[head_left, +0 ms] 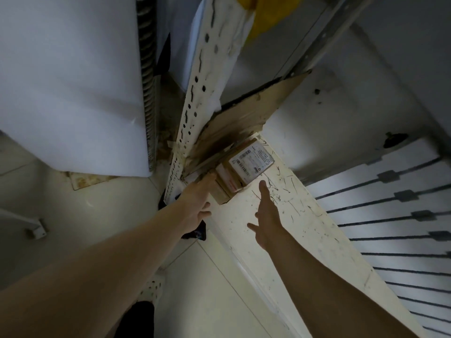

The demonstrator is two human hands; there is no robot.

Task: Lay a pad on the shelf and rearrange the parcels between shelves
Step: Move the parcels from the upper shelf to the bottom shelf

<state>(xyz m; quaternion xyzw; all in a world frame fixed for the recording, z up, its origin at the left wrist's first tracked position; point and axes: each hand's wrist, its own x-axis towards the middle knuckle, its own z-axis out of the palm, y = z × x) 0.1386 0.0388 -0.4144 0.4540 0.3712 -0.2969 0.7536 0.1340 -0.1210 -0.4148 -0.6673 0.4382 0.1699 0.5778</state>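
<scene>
1. Probably a storeroom or parcel depot; the wide-angle view is skewed.
2. A slotted metal shelving upright (195, 93) stands beside a scuffed cream shelf (310, 230).
3. A cardboard parcel (225, 191) bears a barcode label (251, 161); the tiled floor (214, 296) is plain.

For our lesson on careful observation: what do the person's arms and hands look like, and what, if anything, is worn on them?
Both arms are bare as far as the picture shows, with no sleeves in sight. The left hand and the right hand wear no gloves. No watch, bracelet or ring shows on either.
</scene>
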